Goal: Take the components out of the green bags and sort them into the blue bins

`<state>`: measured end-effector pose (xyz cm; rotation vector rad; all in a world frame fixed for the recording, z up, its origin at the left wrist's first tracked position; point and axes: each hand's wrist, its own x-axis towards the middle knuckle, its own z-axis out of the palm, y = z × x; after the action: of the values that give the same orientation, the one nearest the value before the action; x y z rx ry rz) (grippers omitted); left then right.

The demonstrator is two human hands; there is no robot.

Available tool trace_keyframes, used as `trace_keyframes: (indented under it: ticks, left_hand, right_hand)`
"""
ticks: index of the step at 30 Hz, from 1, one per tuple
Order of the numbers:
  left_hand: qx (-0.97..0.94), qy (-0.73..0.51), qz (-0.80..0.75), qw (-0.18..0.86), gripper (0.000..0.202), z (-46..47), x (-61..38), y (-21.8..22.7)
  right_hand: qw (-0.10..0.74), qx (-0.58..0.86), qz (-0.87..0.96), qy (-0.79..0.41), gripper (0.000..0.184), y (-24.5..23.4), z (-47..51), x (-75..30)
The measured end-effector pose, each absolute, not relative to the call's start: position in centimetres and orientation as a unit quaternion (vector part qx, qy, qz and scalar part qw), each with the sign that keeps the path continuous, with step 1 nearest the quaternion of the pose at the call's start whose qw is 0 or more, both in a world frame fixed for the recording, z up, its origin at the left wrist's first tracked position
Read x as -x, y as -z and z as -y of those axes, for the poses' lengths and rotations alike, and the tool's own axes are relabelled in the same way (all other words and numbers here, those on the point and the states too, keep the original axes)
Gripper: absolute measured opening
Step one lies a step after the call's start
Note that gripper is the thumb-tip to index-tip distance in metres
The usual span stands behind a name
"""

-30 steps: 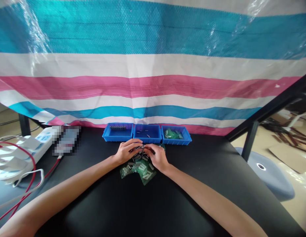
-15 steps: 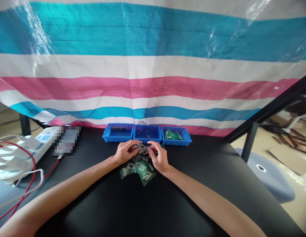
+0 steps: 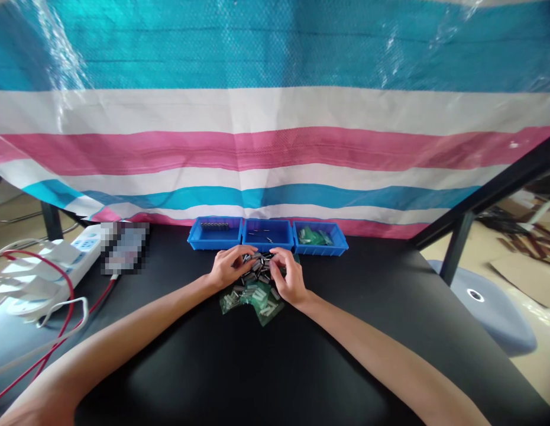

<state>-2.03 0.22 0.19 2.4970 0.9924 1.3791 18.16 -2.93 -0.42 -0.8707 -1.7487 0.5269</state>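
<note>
A pile of small silvery metal cylinders [image 3: 259,273] lies on the black table between my hands. My left hand [image 3: 228,267] curls in from the left side, its thumb and index finger at the pile's upper edge. Opposite it, my right hand [image 3: 289,276] bends its fingers and thumb over the right side of the pile. The fingers of both hands are closed in among the pieces, and what they grip is too small to tell. Just in front lie green-tinted clear plastic bags [image 3: 261,300] with pale cylindrical pieces inside.
Behind the pile stand three blue bins: the left bin [image 3: 215,239] with a row of small cylinders, the middle bin [image 3: 268,241] with thin pieces, the right bin [image 3: 322,248] with green bags. A power strip [image 3: 64,272] with red and white cables sits left. A striped sheet [image 3: 275,148] hangs behind.
The whole view has shifted slightly, with the table and bins a little higher and to the right. Both hands stay at the pile, and their fingers have moved slightly.
</note>
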Motion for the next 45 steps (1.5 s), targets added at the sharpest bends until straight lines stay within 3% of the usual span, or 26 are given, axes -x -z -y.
trace_keyframes:
  ticks: [5,10,15,45]
  left_hand:
    - [-0.824,-0.458,-0.329,0.055,0.012,-0.1,2.0,-0.3]
    - [-0.826,-0.458,-0.324,0.059,0.012,-0.1,2.1,-0.3]
    - [-0.824,-0.457,-0.329,0.058,0.012,-0.1,2.1,-0.2]
    - [-0.833,-0.476,-0.28,0.03,0.022,-1.0,2.6,1.1]
  right_hand:
    - [0.551,0.369,0.721,-0.2,0.035,0.4,3.1,-18.2]
    - [0.466,0.383,0.77,-0.209,0.019,0.1,2.9,-18.2]
    - [0.484,0.407,0.748,-0.202,0.028,0.1,3.0,-18.2]
    - [0.451,0.374,0.784,-0.202,0.021,0.8,2.5,-17.7]
